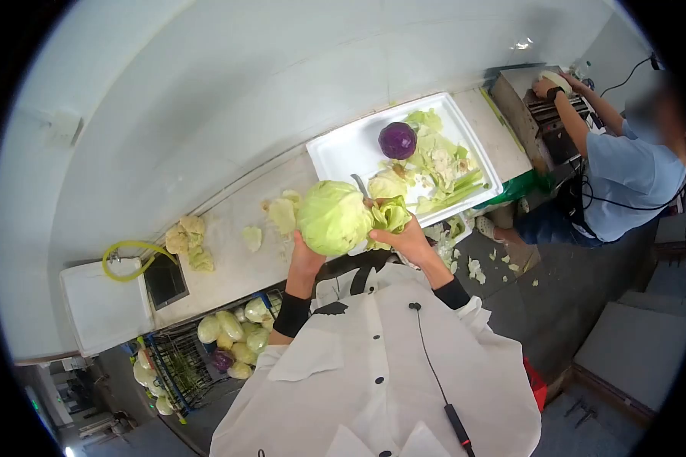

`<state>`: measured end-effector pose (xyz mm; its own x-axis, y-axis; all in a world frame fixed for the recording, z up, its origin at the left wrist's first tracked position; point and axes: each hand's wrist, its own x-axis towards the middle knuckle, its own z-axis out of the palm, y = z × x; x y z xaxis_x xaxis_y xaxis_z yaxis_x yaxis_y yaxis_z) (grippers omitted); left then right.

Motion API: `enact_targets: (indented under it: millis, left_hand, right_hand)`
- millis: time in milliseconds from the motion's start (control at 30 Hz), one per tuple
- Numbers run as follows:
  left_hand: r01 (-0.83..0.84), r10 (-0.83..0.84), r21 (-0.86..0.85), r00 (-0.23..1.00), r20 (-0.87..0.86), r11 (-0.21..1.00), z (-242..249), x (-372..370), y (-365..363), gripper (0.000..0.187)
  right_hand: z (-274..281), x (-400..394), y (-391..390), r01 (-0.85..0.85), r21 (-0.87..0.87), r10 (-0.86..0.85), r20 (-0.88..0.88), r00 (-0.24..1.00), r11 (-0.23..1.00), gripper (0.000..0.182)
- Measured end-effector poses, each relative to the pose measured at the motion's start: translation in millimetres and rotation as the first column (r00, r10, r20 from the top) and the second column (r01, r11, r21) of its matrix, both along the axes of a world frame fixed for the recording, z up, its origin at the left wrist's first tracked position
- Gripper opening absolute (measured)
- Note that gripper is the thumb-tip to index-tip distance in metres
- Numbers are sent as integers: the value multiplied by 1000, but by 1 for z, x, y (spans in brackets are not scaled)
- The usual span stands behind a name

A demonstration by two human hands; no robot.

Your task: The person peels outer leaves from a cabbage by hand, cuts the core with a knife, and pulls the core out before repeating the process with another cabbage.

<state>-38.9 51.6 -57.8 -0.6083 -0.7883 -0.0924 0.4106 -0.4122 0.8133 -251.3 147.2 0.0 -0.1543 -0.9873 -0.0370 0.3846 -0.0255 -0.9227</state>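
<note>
Your left hand (pixel 305 259) cups the green cabbage (pixel 332 217) from below, fingers curled up around its underside, so the head is held in the air just above the near edge of the counter (pixel 229 259), near the centre of the view. Your right hand (pixel 405 240) is closed around a loosened outer leaf (pixel 390 215) at the cabbage's 3 o'clock side, and a knife blade (pixel 359 185) pokes up from between the head and that hand at about 1 o'clock; how the handle sits in your grip is hidden behind the leaf.

At 1 o'clock from the cabbage lies a white tray (pixel 343 152) on the counter, carrying a purple cabbage (pixel 397 140) and a heap of trimmed green leaves (pixel 442 167). At 9 o'clock from the cabbage, loose leaf scraps (pixel 188 242) lie on the counter, with a yellow-green hose (pixel 129 255) further out the same way beside a white box (pixel 103 308). Down at 7 o'clock, a wire crate (pixel 183 358) under the counter holds more green cabbages (pixel 232 327). Cabbage bits litter the floor (pixel 572 282) at 3 o'clock.

Far off at 2 o'clock, another person in a light blue shirt (pixel 629 183) has a hand (pixel 545 87) on a metal machine (pixel 533 114).
</note>
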Motion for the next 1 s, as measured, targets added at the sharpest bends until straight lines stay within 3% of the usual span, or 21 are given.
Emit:
enact_targets:
  millis: [133,267,367,433,467,533,567,633,667,733,767,833,900,933,967,1000]
  left_hand:
    - [-74,97,213,990,-99,974,20,-9,6,83]
    - [-59,77,201,993,-86,978,6,-5,5,79]
    - [20,-12,52,987,-159,998,-12,7,-8,67]
    - [58,-48,-171,997,61,984,-10,15,-9,63]
    - [58,-49,-171,997,61,984,-12,16,-13,63]
    - [133,-104,62,934,-342,989,-17,21,-14,66]
    - [133,-105,61,934,-343,989,-18,22,-13,66]
    - [-33,58,215,992,-113,976,-4,16,-6,71]
    - [-32,58,215,992,-113,976,2,12,-4,71]
    - [-40,43,-191,999,10,981,14,4,1,78]
    - [-40,43,-191,999,10,981,23,-1,0,78]
    - [154,-72,173,912,-404,973,33,-8,1,72]
    - [175,-126,83,902,-413,981,26,-7,-6,69]
    - [195,-182,-12,891,-417,981,22,-6,-9,67]
    - [195,-182,-12,891,-416,981,20,-3,-9,67]
    - [163,-87,117,871,-483,980,18,-1,-10,66]
  right_hand:
    - [2,-10,0,-14,-21,12,-82,997,1000,48]
    - [9,-9,-8,-62,-4,60,-159,985,998,46]
    - [5,0,-14,-53,89,59,-69,996,995,44]
    - [5,2,-14,-94,-24,84,-282,956,995,44]
    - [6,2,-14,-94,-24,84,-282,956,995,44]
    - [9,2,-16,-121,-9,110,-347,931,993,41]
    - [7,0,-15,-121,-9,110,-347,931,993,41]
    - [5,-4,-20,-120,15,114,-430,896,993,36]
    - [5,-7,-21,-120,15,115,-430,896,993,36]
    - [5,-15,-23,-151,-13,118,-558,821,989,34]
    - [5,-21,-26,-151,-13,117,-558,821,989,34]
    - [3,-30,-26,-189,-74,102,-628,771,979,34]
    - [-6,-37,-24,-197,-116,76,-648,757,974,37]
    - [-14,-47,-21,-72,-71,9,-652,759,995,39]
    - [-23,-57,-18,54,-28,-59,-657,751,998,42]
    - [-38,-67,-4,99,-32,-95,-666,740,995,43]
